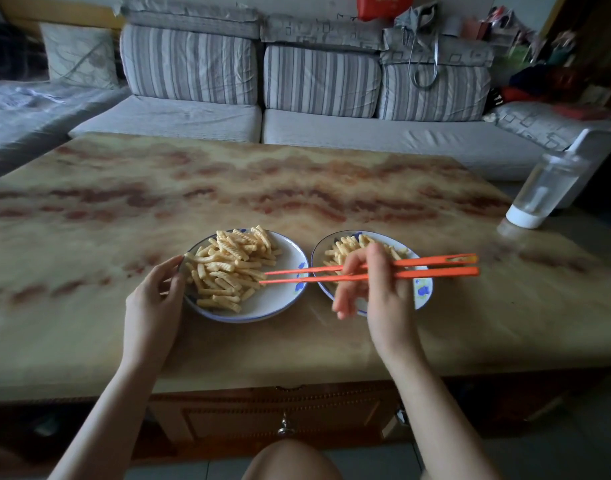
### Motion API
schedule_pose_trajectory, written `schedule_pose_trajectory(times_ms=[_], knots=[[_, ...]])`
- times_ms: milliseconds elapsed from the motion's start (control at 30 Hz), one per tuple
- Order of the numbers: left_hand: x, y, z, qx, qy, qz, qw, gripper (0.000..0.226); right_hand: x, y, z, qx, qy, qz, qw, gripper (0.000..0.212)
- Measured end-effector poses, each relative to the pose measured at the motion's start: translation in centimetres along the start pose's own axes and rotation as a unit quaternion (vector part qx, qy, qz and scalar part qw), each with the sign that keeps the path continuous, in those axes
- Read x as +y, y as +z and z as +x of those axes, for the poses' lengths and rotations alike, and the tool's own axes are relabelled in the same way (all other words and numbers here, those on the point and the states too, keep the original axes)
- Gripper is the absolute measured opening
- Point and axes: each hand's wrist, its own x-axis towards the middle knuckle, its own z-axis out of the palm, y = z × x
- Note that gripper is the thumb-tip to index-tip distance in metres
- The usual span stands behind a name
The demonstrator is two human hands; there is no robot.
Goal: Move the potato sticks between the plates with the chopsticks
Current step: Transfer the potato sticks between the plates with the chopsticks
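Two white plates with blue rims stand side by side on the marble-patterned table [297,341], near its front edge. The left plate [279,299] carries a big heap of potato sticks [229,266], and I use this plate as the landmark. The left hand [155,299] is at the left rim of this plate, with the fingers bent and the fingertips touching the rim. Just to the right of the left plate, almost touching it, is the right plate [422,289], which holds a smaller heap of sticks [345,251] on its far side. The right hand [373,289] is above this right plate and grips a pair of orange chopsticks [411,268] between the thumb and the curled fingers. The chopsticks lie almost level and point to the left; their tips reach over the right part of the left plate and sit at the edge of the big heap, slightly apart. I cannot tell if a stick is caught between the tips. Far right of the left plate, at the table's edge, stands a clear bottle [546,188].
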Motion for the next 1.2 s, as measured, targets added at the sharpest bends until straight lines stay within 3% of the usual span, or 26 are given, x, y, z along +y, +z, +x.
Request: schedule_pose_trajectory(times_ms=[200,467,800,1000,1200], knots=[[-0.1,0.0,0.1,-0.002,0.0,0.004,1.0,0.029,1.1,2.0,-1.1,-0.114,0.012,0.021,0.993,0.04],[-0.2,0.0,0.1,0.0,-0.003,-0.011,1.0,0.028,1.7,2.8,-1.4,-0.134,0.032,0.009,0.99,0.037],[-0.2,0.0,0.0,0.0,0.0,-0.013,1.0,0.028,0.3,0.6,0.0,0.051,0.006,0.001,0.999,0.046],[-0.4,0.0,0.1,-0.003,0.001,-0.008,1.0,0.029,-0.3,-2.8,1.7,0.213,-0.019,-0.023,0.977,0.042],[-0.5,0.0,0.2,-0.004,-0.002,-0.015,1.0,0.028,-0.2,-4.8,2.4,0.28,-0.045,-0.062,0.957,0.043]])
